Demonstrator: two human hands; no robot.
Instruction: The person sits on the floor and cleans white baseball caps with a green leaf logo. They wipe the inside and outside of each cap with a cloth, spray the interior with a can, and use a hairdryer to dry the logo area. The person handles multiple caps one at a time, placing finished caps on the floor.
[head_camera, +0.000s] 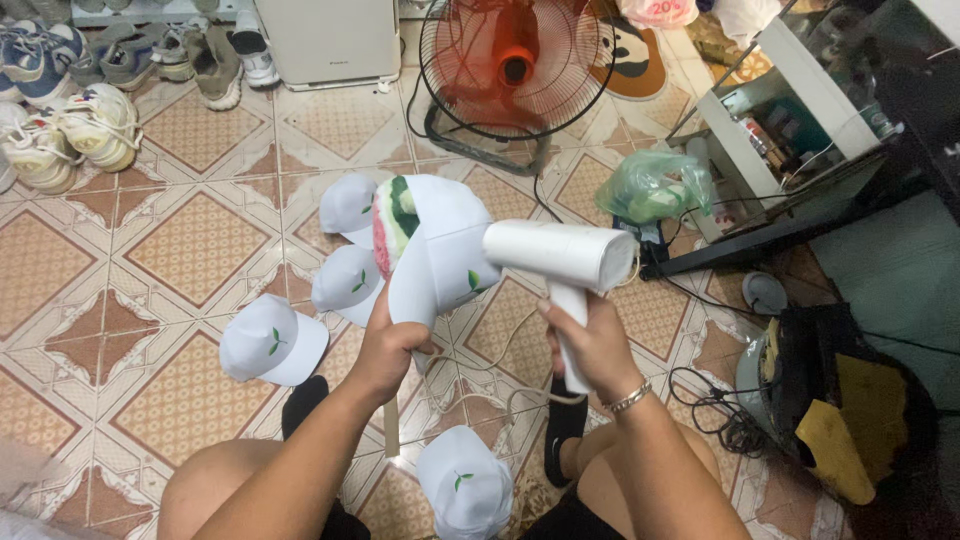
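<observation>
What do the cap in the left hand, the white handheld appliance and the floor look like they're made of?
Cap, held by the left hand: looks like matte white woven fabric, judging by its stitched panel seams. Handheld appliance, gripped by the right hand: probably moulded plastic, with a smooth, slightly glossy shell. Floor: glazed ceramic tile, going by the grout lines, repeating pattern and sheen.

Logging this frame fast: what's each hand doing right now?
Left hand: closed, holding up a white cap stretched over a rounded form.
Right hand: closed around the handle of a white handheld steamer.
</observation>
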